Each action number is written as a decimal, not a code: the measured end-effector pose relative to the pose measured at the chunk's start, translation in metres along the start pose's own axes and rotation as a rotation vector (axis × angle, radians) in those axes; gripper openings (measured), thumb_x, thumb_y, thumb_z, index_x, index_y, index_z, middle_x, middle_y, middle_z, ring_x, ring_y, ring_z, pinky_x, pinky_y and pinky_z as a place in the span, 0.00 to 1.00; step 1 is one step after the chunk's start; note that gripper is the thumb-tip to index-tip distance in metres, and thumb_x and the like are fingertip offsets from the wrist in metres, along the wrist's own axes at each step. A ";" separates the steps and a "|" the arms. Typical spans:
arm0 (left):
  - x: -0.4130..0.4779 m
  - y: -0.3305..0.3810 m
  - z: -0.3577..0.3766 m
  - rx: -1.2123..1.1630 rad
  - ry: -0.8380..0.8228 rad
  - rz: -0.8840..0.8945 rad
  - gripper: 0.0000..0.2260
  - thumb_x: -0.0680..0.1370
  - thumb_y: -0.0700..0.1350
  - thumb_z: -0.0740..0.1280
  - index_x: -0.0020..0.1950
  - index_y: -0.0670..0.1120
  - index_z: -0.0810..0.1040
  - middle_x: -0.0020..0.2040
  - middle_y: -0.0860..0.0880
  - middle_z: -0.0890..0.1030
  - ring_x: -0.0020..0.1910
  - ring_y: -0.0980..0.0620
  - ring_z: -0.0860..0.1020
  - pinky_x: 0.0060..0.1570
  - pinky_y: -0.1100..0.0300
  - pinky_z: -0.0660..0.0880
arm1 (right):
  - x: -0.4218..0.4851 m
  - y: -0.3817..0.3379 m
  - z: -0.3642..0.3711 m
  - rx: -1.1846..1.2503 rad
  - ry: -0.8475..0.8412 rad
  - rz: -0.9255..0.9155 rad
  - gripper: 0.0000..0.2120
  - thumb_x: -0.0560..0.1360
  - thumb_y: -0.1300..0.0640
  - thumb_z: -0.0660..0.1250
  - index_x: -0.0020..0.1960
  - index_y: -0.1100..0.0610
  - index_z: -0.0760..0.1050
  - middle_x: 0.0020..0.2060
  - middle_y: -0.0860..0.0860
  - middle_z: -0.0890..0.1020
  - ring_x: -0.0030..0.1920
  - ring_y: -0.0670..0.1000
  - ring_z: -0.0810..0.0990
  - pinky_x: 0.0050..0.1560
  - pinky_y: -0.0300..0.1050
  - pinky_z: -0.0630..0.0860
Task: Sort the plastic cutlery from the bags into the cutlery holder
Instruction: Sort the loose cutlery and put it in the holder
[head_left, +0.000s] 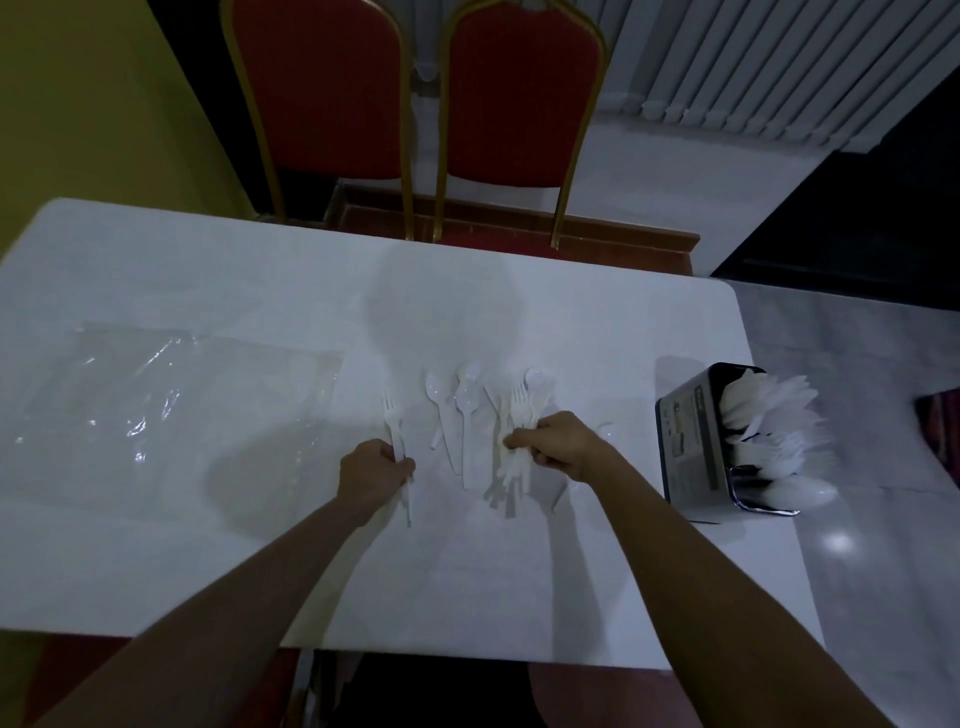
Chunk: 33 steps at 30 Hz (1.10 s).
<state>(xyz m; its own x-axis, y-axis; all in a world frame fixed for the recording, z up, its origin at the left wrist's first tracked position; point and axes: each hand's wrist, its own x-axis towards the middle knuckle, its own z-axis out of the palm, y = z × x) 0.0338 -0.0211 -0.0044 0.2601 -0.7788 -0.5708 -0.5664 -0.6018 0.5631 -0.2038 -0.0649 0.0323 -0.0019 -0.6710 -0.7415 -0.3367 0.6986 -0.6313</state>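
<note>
Our left hand (371, 473) pinched one fork (390, 423) on the surface (208, 545); fingers (515, 441) of our right hand (563, 447) gripped a cutlery bundle (519, 408).

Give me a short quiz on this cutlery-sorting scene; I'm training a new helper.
1. True or false: the right hand holds nothing.
2. What does the left hand grip? A) spoon B) fork C) knife
3. Fill in: the holder stands near the table's ____ edge.
Key: 1 false, it grips a bunch of cutlery; 2 B; 3 right.
</note>
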 end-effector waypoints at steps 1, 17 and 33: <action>0.000 0.000 0.000 -0.013 -0.012 0.003 0.08 0.72 0.45 0.71 0.44 0.41 0.78 0.40 0.46 0.79 0.39 0.49 0.76 0.40 0.60 0.68 | -0.001 0.001 0.002 0.029 0.014 -0.004 0.13 0.68 0.66 0.74 0.31 0.58 0.71 0.25 0.53 0.72 0.24 0.47 0.68 0.25 0.37 0.66; -0.008 0.021 0.017 -0.212 -0.222 0.033 0.06 0.75 0.45 0.69 0.47 0.44 0.82 0.40 0.47 0.82 0.36 0.53 0.78 0.39 0.64 0.74 | 0.000 0.032 0.030 0.138 0.093 0.047 0.06 0.69 0.64 0.74 0.37 0.62 0.77 0.31 0.55 0.78 0.30 0.49 0.75 0.32 0.37 0.75; -0.008 0.002 -0.002 -0.308 -0.285 0.054 0.05 0.75 0.45 0.69 0.50 0.49 0.81 0.47 0.45 0.84 0.48 0.45 0.83 0.55 0.51 0.79 | -0.022 0.049 0.008 0.244 0.003 0.037 0.09 0.69 0.69 0.73 0.49 0.67 0.79 0.41 0.59 0.81 0.39 0.52 0.81 0.33 0.37 0.80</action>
<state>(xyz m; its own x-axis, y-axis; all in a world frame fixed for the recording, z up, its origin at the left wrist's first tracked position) 0.0320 -0.0165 0.0032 -0.0152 -0.7566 -0.6537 -0.3022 -0.6198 0.7243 -0.2130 -0.0143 0.0160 -0.0133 -0.6444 -0.7646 -0.0988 0.7618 -0.6402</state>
